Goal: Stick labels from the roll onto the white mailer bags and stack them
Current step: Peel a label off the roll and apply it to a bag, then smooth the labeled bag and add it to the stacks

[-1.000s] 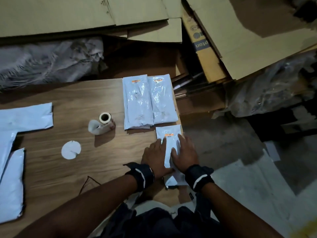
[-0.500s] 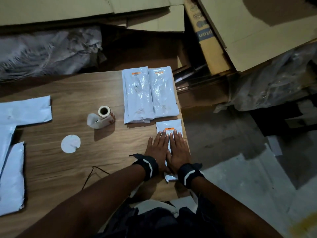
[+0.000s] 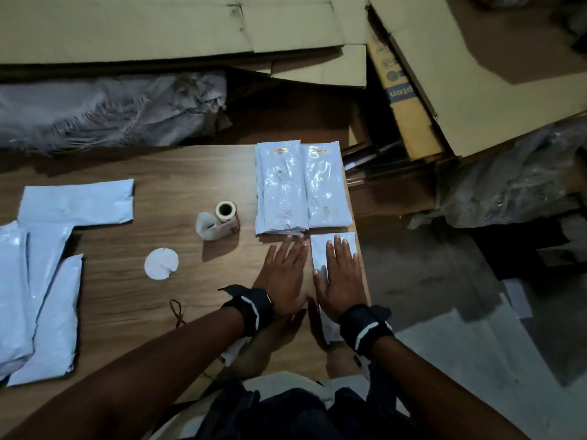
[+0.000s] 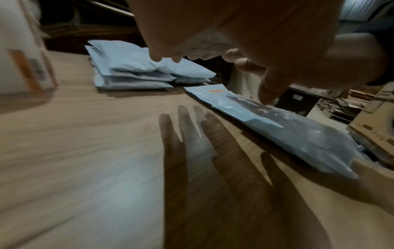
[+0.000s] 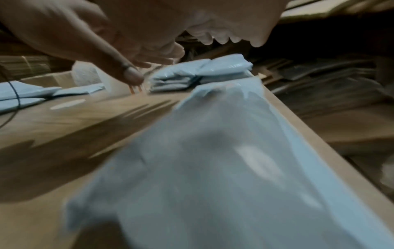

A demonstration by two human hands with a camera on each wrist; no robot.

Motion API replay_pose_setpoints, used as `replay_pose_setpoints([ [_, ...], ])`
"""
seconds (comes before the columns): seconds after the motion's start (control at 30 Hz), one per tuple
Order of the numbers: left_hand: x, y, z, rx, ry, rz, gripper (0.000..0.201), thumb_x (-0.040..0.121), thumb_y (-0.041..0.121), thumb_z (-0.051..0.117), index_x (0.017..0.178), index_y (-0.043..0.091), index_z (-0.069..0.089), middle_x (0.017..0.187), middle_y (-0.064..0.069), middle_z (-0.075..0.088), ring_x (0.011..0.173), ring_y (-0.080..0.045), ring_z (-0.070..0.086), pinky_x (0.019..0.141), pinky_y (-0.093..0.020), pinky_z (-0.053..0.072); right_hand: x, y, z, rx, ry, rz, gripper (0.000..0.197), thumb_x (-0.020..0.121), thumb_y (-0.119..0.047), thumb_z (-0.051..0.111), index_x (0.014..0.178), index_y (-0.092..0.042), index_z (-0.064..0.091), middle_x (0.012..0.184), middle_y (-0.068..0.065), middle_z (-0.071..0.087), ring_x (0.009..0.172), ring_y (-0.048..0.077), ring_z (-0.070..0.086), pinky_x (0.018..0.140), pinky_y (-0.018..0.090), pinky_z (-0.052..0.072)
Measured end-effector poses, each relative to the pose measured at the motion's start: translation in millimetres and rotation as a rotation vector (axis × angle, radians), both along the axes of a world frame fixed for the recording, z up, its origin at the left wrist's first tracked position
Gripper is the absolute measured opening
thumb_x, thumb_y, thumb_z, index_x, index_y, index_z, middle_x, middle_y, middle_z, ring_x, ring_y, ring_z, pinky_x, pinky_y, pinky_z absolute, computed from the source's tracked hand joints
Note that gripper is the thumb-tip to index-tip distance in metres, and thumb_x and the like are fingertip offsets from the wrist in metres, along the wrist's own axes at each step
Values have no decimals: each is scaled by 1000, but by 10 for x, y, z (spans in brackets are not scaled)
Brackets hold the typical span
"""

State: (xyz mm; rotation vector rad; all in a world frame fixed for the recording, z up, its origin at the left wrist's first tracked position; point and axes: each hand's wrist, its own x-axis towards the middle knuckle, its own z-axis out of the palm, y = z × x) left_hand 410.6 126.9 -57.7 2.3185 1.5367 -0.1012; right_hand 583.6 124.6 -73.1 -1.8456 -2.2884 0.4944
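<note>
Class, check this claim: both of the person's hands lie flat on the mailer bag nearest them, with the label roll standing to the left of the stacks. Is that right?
Not quite. Only the right hand lies flat on the mailer bag; the left hand is flat over bare table beside it, as the head view shows. The label roll does stand left of the stacks.

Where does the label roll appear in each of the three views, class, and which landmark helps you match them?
Head: the label roll stands mid-table, left of the two bag stacks.
Left wrist: blurred, at the left edge, large and close.
Right wrist: mostly hidden behind the left hand; only a pale shape shows, so I cannot place it surely.
Shared landmark: the bag stacks at the table's far edge, seen in all three.
</note>
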Motion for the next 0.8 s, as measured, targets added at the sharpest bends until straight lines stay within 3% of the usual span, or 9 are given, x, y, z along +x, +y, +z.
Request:
replay_pose_setpoints([
  [0.07, -215, -65, -9, 80, -12, 38, 97, 76, 49, 58, 154, 7, 19, 162, -17, 5, 149, -36, 8, 116, -56, 18, -211, 44, 54, 9, 9, 19, 70, 94, -48, 28, 152, -9, 25, 161, 12, 13, 149, 27, 11, 120, 46, 7],
  [0.13, -403, -132, -8, 110, -36, 108, 95, 75, 45, 61, 152, 7, 21, 161, -21, 10, 148, -38, 12, 115, -57, 22, -414, 73, 100, 21, 16, 52, 73, 93, -52, 28, 152, -9, 24, 162, 11, 12, 150, 26, 9, 119, 44, 5],
  [0.23, -761, -277, 40, 129, -45, 228, 89, 79, 44, 57, 152, 8, 20, 161, -22, 8, 149, -38, 9, 115, -58, 21, -833, 69, 184, 44, 53, 142, 75, 93, -55, 28, 152, -9, 25, 162, 10, 12, 150, 27, 9, 120, 38, 1],
  [0.33, -1144, -459, 67, 126, -20, 325, 85, 81, 44, 54, 151, 10, 20, 161, -21, 8, 149, -38, 10, 116, -58, 18, -1273, 30, 252, 79, 102, 203, 73, 92, -55, 33, 147, -7, 36, 158, 14, 24, 147, 30, 18, 120, 41, 11],
  [0.47, -1701, -757, 98, 136, 37, 469, 84, 81, 46, 55, 151, 12, 23, 161, -20, 8, 148, -37, 10, 117, -56, 17, -1844, -63, 292, 46, 143, 307, 74, 91, -57, 33, 148, -10, 34, 159, 10, 26, 148, 27, 18, 120, 43, 13],
  [0.63, -2384, -1124, 104, 138, 16, 648, 90, 74, 43, 67, 148, 16, 24, 159, -19, 19, 144, -38, 23, 114, -53, 21, -2499, -179, 333, -3, 164, 420, 76, 90, -60, 31, 149, -12, 34, 160, 7, 24, 148, 25, 17, 119, 37, 11],
  [0.7, -2625, -1260, 82, 134, 19, 698, 90, 72, 43, 69, 147, 15, 26, 157, -20, 24, 143, -38, 27, 113, -54, 21, -2715, -235, 332, -16, 178, 464, 76, 91, -60, 31, 148, -11, 35, 159, 9, 25, 148, 26, 17, 120, 41, 14],
  [0.8, -2947, -1408, 71, 92, 62, 787, 87, 76, 44, 67, 148, 15, 27, 158, -20, 21, 146, -37, 21, 116, -54, 16, -2994, -313, 316, -38, 177, 499, 75, 91, -60, 31, 148, -11, 35, 159, 9, 26, 148, 26, 18, 119, 43, 15],
])
